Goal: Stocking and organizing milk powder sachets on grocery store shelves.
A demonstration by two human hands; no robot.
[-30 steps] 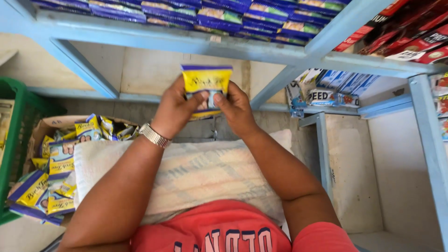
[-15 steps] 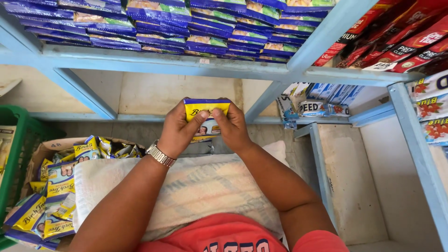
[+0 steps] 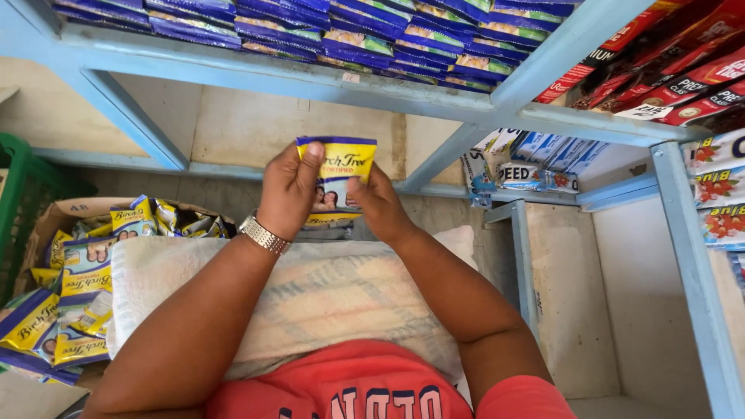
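Note:
Both my hands hold a small stack of yellow and purple sachets [image 3: 339, 177] upright in front of me. My left hand [image 3: 289, 190], with a metal watch on the wrist, grips the stack's left side with the thumb on its top edge. My right hand [image 3: 378, 203] grips the right side. The stack sits below a light blue shelf rail [image 3: 256, 74]. Above the rail lie rows of matching purple sachets [image 3: 326, 27]. A white woven sack [image 3: 310, 299] rests across my lap under my forearms.
A cardboard box [image 3: 54, 221] at my left holds several loose yellow and purple sachets [image 3: 74, 287]. A green crate [image 3: 23, 202] stands at the far left. Red packets [image 3: 667, 74] and blue and white packets [image 3: 528, 159] fill shelves at the right.
My hands have kept the sachet stack held up between them while my view tilted; the stack now shows its yellow front more fully.

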